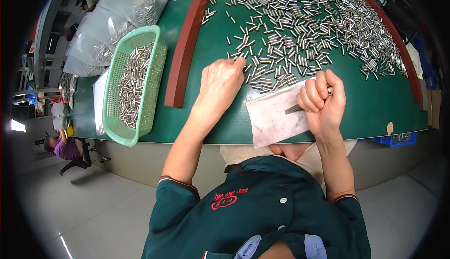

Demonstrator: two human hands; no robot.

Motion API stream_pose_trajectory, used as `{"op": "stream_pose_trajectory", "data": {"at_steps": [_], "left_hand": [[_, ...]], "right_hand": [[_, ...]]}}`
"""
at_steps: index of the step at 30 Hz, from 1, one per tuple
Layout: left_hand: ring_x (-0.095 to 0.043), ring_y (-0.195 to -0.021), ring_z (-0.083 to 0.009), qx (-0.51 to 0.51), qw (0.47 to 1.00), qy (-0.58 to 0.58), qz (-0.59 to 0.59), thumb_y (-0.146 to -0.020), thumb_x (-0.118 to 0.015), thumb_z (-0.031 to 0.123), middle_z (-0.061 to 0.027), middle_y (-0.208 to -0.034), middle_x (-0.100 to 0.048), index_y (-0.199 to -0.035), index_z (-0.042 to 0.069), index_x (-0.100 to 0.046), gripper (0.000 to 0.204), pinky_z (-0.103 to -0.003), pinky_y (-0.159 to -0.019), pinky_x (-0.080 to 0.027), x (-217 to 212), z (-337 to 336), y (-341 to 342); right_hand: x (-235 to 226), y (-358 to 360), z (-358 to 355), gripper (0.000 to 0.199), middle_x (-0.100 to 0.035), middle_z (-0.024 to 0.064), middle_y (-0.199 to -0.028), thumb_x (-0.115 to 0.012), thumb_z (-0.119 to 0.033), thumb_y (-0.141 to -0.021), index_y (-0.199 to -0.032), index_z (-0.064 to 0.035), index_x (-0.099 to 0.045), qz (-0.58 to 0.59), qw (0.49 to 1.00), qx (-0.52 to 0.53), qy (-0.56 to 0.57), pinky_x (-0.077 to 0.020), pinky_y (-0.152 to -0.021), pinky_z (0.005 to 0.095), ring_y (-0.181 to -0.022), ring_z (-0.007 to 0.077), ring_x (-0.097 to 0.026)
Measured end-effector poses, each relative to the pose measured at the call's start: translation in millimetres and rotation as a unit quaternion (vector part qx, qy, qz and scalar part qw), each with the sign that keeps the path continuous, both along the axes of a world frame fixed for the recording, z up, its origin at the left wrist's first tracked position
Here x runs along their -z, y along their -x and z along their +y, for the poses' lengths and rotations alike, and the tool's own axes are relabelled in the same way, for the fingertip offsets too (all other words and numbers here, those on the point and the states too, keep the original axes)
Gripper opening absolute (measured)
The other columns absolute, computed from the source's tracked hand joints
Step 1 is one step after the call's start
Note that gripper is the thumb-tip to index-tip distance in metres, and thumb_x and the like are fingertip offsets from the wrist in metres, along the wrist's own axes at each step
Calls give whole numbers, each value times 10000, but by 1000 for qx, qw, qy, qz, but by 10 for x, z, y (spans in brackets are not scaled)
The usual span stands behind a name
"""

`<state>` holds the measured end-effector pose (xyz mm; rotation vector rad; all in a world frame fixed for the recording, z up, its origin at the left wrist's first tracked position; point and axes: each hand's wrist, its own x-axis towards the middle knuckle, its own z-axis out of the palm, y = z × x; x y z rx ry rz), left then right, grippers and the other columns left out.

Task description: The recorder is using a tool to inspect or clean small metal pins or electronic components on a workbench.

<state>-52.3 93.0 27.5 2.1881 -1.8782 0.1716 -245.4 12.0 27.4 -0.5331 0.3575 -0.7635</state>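
Near the centre of the frame, at the lower left edge of a loose spread of pins [294, 38], the left hand [221, 81] rests back upward, fingers bent inward, thumb and forefinger close together. Whether a pin is pinched there: cannot tell, since the fingertips are mostly hidden

Right of centre, the right hand [323, 98] is curled palm-up around a metal tool [295, 110], fingers folded over it. Its dark tip points left above a pale, smudged sheet [272, 124]. Such a closed grip probably steadies the tool and leaves the tip free. Contact between tip and sheet: not clear

Sheet lies at the near edge of the green table [206, 125], between the forearms and just below the pins; presumably put there for short reach

Pins lie scattered toward the centre, heaped thicker at upper right. Red rails [191, 43] border them left, top and right, likely to stop them rolling off; the near side has no rail, which would suit the hands' access

Left of the left rail, a green basket [160, 78] holds more pins, apart from the spread. Clear bags [96, 34] at upper left contain pins too, probably to keep batches separate
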Motion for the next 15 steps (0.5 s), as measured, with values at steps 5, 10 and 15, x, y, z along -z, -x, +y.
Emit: {"op": "stream_pose_trajectory", "data": {"at_steps": [5, 10, 15], "left_hand": [[-526, -548, -277, 10, 999, 32, 18, -721, -546, 36, -131, -583, -513, -728, 21, -508, 42, -379, -498, -408, -7, -3, -17], [-359, -479, -50, -30, 815, 14, 579, -834, -501, 89, -30, -620, -515, -836, 10, -508, 79, -191, -430, -278, -143, 196, 194], [-256, -460, -24, -4, 487, -19, 873, -857, -504, 105, -100, -762, -561, -896, 25, -506, 88, -169, -413, -204, -22, 454, 398]], "right_hand": [[-10, 7, -1, 378, -243, -25, -418, -288, -253, -901, -548, -120, -280, 0, 1000, 1, -3, -188, -392, 235, -371, 74, -172], [27, 14, -15, 377, -239, -26, -416, -286, -254, -901, -549, -119, -282, 5, 1000, 7, -9, -188, -393, 236, -371, 75, -172], [9, 2, -16, 379, -234, -28, -415, -287, -253, -897, -541, -121, -278, 7, 1000, -2, -12, -184, -393, 238, -369, 75, -170]]}}
